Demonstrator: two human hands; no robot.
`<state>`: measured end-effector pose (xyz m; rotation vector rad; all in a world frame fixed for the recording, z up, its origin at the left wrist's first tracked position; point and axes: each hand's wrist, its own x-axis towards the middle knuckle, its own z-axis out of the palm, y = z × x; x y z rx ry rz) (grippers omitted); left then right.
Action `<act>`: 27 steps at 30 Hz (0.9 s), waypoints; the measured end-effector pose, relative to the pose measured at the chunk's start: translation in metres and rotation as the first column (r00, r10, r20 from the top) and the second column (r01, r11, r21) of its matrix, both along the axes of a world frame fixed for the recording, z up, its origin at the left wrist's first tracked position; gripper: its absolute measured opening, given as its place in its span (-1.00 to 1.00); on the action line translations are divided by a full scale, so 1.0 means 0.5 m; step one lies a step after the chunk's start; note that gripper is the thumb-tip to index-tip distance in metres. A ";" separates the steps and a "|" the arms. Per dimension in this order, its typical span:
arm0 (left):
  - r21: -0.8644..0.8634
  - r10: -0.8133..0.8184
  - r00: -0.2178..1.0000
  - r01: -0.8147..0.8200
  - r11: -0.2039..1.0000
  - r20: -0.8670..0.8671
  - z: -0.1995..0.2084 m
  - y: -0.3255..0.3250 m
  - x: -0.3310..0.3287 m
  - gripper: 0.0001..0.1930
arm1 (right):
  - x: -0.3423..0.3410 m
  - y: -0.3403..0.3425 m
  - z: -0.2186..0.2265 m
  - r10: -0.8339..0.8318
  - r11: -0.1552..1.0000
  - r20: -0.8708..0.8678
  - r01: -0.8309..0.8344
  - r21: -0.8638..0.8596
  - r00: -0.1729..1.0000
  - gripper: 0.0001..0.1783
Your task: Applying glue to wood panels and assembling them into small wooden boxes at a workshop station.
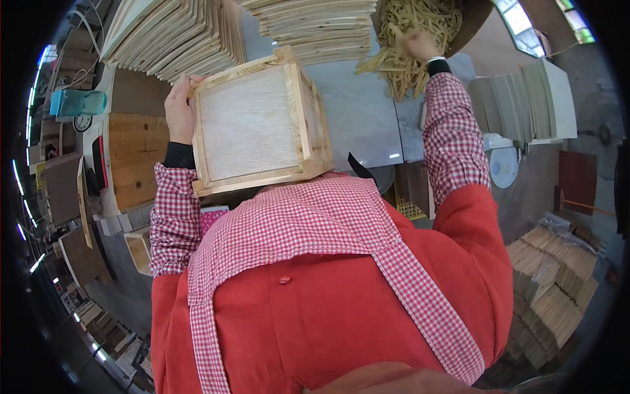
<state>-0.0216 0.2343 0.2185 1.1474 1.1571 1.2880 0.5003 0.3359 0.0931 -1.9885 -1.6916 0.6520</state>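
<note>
A square wooden box (249, 125) with a pale panel and lighter frame strips rests tilted on the table's near edge, against my apron. My left hand (180, 110) is closed round its left edge near the far corner, with the fingertips partly behind the frame. Up at the far right, my right hand (420, 46) reaches into a heap of thin, flat wooden strips (430, 16). The fingers there are blurred among the strips, so whether they pinch one is unclear. Some strips (401, 77) spill over the heap's near side onto the grey table.
Stacks of wooden panels (177, 36) and wooden boards (318, 29) stand along the far side. A brown round container (474, 20) is behind the strips. Pale panels (525, 102) lean at right; bundled wood pieces (551, 282) lie low right. A brown board (136, 161) lies left.
</note>
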 end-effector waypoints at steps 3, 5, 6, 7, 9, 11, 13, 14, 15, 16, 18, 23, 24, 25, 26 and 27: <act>0.016 0.010 1.000 -0.010 1.000 0.003 -0.023 0.006 -0.015 -0.67 | -0.067 -0.022 0.056 -0.106 0.911 -0.323 0.221 0.347 0.941 -0.63; 0.017 0.018 1.000 -0.018 1.000 0.011 -0.035 0.001 -0.023 -0.67 | -0.083 -0.029 0.069 -0.098 0.813 -0.477 0.346 0.468 0.873 -0.62; 0.035 0.009 1.000 -0.009 0.999 -0.005 -0.028 0.000 -0.015 -0.66 | -0.076 -0.029 0.056 -0.128 0.867 -0.375 0.287 0.408 0.918 -0.62; 0.052 0.001 1.000 0.000 0.999 -0.021 -0.021 -0.002 -0.005 -0.66 | -0.069 -0.030 0.043 -0.148 0.912 -0.267 0.236 0.334 0.952 -0.62; 0.083 0.000 1.000 0.002 0.997 -0.025 -0.014 0.009 0.005 -0.65 | -0.068 -0.016 0.058 -0.147 0.947 -0.145 0.182 0.265 0.978 -0.62; 0.107 -0.013 0.998 0.019 0.994 -0.057 -0.015 0.014 0.008 -0.66 | -0.073 -0.018 0.068 -0.126 0.918 -0.294 0.224 0.327 0.947 -0.53; 0.116 -0.018 0.997 0.027 0.993 -0.070 -0.023 0.016 0.000 -0.66 | -0.088 -0.033 0.080 -0.109 0.903 -0.362 0.244 0.353 0.926 -0.49; 0.151 -0.009 0.997 0.021 0.988 -0.077 -0.034 0.022 -0.004 -0.68 | -0.095 -0.039 0.092 -0.151 0.880 -0.258 0.249 0.405 0.954 -0.55; 0.186 0.001 0.996 0.015 0.982 -0.085 -0.044 0.026 -0.009 -0.69 | -0.100 -0.047 0.105 -0.197 0.854 -0.154 0.247 0.457 0.968 -0.62; 0.222 0.019 0.996 0.001 0.975 -0.088 -0.048 0.028 -0.011 -0.70 | -0.107 -0.051 0.127 -0.239 0.829 -0.047 0.229 0.510 0.970 -0.67; 0.358 0.173 0.957 -0.080 0.930 -0.234 -0.027 0.019 -0.001 -0.70 | -0.161 -0.082 0.212 -0.084 0.871 -0.135 0.139 0.472 0.987 -0.64; 0.837 0.478 0.723 0.259 0.482 -0.499 0.140 -0.034 0.100 -0.45 | -0.423 -0.221 0.424 0.486 0.747 -0.077 -0.368 0.553 0.870 -0.81; 0.836 0.495 0.710 0.250 0.489 -0.501 0.143 -0.039 0.098 -0.45 | -0.471 -0.239 0.431 0.604 0.689 -0.098 -0.457 0.563 0.791 -0.81; 0.756 0.323 0.745 0.353 0.551 -0.584 0.148 -0.048 0.094 -0.51 | -0.505 -0.258 0.441 0.710 0.618 -0.113 -0.538 0.574 0.695 -0.81; 0.665 0.136 0.752 0.464 0.585 -0.645 0.153 -0.053 0.090 -0.57 | -0.521 -0.273 0.448 0.723 0.607 -0.114 -0.548 0.576 0.682 -0.81; 0.567 -0.056 0.732 0.571 0.594 -0.679 0.157 -0.058 0.082 -0.62 | -0.534 -0.285 0.454 0.768 0.566 -0.102 -0.596 0.569 0.632 -0.79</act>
